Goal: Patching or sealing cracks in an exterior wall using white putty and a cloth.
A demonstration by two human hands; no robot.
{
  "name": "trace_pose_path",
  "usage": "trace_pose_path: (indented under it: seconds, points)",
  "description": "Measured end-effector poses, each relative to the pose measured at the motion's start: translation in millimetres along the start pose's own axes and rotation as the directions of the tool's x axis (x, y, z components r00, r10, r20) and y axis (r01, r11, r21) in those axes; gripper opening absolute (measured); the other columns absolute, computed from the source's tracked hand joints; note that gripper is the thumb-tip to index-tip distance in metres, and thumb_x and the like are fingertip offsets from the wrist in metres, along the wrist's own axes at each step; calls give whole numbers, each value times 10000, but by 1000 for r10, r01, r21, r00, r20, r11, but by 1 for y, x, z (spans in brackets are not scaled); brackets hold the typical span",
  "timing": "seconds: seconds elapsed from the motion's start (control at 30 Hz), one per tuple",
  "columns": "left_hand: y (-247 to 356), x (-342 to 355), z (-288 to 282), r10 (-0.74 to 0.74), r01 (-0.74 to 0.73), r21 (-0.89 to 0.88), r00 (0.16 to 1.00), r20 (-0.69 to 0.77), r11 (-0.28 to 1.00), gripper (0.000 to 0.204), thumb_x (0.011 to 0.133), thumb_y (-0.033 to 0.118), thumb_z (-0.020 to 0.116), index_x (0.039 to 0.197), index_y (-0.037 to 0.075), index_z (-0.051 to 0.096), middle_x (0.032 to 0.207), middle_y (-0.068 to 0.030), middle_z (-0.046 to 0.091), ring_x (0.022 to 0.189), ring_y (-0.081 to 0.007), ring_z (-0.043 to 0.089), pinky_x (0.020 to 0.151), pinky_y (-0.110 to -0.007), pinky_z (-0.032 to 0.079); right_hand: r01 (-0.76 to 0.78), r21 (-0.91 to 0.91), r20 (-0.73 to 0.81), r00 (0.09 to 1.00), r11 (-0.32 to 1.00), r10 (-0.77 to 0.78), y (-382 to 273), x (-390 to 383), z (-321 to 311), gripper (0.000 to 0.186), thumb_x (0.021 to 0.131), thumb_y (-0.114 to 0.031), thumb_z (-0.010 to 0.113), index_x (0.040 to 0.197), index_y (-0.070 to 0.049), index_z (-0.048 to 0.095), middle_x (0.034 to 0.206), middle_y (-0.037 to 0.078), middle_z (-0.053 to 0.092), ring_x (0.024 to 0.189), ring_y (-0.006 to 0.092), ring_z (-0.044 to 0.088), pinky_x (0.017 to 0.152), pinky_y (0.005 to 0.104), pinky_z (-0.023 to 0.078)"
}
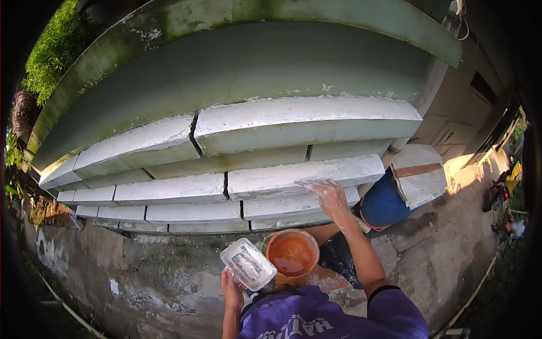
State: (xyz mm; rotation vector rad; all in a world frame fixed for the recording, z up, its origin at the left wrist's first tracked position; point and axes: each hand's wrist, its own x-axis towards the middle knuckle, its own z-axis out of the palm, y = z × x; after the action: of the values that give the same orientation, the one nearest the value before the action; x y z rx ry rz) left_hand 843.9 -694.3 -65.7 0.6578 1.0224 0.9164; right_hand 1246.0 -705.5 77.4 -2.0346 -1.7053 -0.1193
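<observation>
My left hand (231, 288) grips the near edge of a clear rectangular plastic tub (248, 264), which is tilted and smeared inside with a white paste. My right hand (329, 196) is stretched out to the front face of a white-coated ledge (305, 175) on the stepped wall. Its fingers are bent together around a thin greyish piece against the upper edge of that face; what this piece is cannot be made out. White smears cover the fingers and wrist. An orange bucket (292, 252) with liquid in it stands between my arms.
Above rises another white-topped ledge (305, 113), with dark gaps between blocks and a curved greenish wall (237, 62) behind it. A blue drum (387, 200) under a pale board (418, 175) stands close to my right arm. The concrete floor (158, 271) is stained.
</observation>
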Motion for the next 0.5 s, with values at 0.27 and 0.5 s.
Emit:
trace_pose_path:
  seconds: [0.27,0.5]
  points:
    - [6,-4,4,-21,21,17,1000,3,1000,250,997,283,519,1204,143,514,1095,-29,671,702,-115,668,504,-250,547,-4,-183,-179,983,983,-29,29,-3,44,445,774,56,520,1173,-76,666,1283,106,621,1243,305,532,1088,447,367]
    - [11,-11,8,-29,29,-2,998,-48,1000,276,992,280,538,1238,155,521,1054,14,665,616,-49,592,490,-215,522,58,0,-49,997,998,-58,7,-4,-2,572,710,119,555,1229,-109,634,1302,128,597,1223,335,536,1037,436,415]
